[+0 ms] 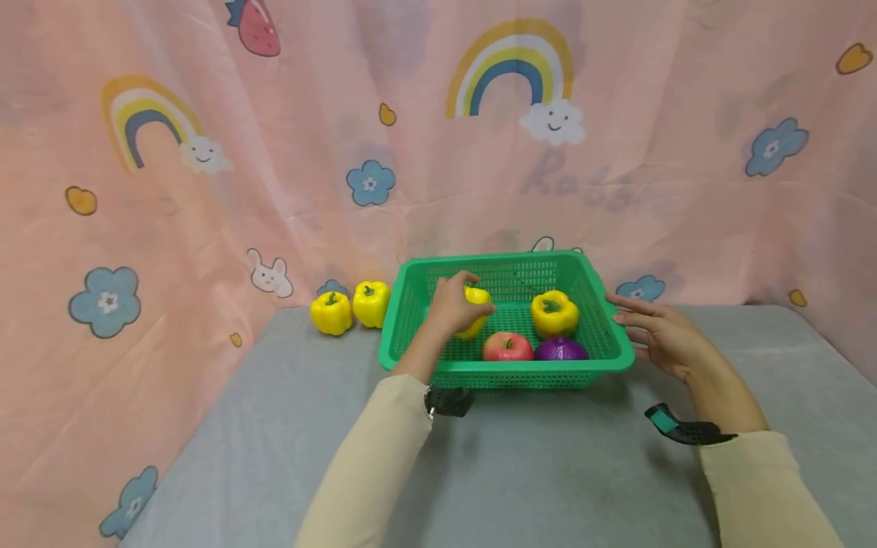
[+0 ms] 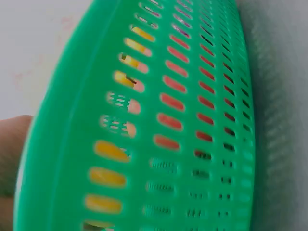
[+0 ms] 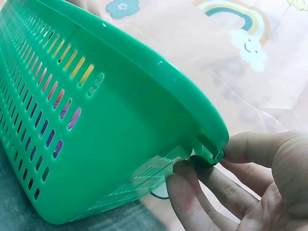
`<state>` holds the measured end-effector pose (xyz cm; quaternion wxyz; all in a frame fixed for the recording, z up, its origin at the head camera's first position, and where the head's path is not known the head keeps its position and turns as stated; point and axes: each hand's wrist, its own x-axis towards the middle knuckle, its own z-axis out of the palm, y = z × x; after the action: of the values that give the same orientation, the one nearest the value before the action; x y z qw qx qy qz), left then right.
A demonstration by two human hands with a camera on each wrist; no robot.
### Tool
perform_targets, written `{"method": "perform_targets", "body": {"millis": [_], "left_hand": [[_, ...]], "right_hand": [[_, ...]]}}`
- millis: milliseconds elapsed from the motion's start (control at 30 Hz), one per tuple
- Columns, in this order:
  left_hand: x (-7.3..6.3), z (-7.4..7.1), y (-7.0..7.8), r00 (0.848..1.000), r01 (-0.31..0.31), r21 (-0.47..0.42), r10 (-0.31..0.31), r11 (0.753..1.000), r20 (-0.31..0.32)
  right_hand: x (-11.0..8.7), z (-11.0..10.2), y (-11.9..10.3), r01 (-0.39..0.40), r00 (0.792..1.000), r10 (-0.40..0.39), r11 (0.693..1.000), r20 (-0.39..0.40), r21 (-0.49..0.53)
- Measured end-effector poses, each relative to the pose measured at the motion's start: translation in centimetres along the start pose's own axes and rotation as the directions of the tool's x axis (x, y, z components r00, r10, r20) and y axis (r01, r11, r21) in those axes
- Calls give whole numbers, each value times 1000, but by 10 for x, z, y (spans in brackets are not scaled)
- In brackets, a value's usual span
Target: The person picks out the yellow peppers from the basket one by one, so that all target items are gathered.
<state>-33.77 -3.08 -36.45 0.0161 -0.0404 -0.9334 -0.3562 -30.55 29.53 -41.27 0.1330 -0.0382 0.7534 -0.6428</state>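
Leftward of my left hand [image 1: 450, 306], outside the green basket [image 1: 514, 366], two yellow peppers [image 1: 332, 313] stand side by side on the tabletop [image 1: 562, 457]. That hand reaches into the basket, thumb and fingers curled about a yellow item [image 1: 474, 327] just at its right; partly covered, its long axis seems roughly upright. Farther right of this hand sit an apple [image 1: 508, 348], a purple item [image 1: 562, 349] and another yellow pepper [image 1: 555, 315]. Beyond them, my right hand [image 1: 663, 339], farther from the two peppers, pinches the basket's right rim.
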Motion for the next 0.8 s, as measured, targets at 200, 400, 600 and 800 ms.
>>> {"method": "perform_targets", "body": {"millis": [200,400,600,800], "left_hand": [[-9,-11,-10,997,-76,-57,75,995,-28],[-21,-36,-20,991,-124,-130,116,984,-63],[-33,-58,-25,987,-147,-205,128,968,-101],[-47,-73,-33,977,-140,-200,101,970,-190]], "right_hand": [[-1,-2,1,15,1000,-15,1000,-1,0],[-1,0,2,16,1000,-16,1000,2,-2],[0,-1,2,25,1000,-25,1000,2,-9],[-1,-1,1,23,1000,-23,1000,7,-5]]}}
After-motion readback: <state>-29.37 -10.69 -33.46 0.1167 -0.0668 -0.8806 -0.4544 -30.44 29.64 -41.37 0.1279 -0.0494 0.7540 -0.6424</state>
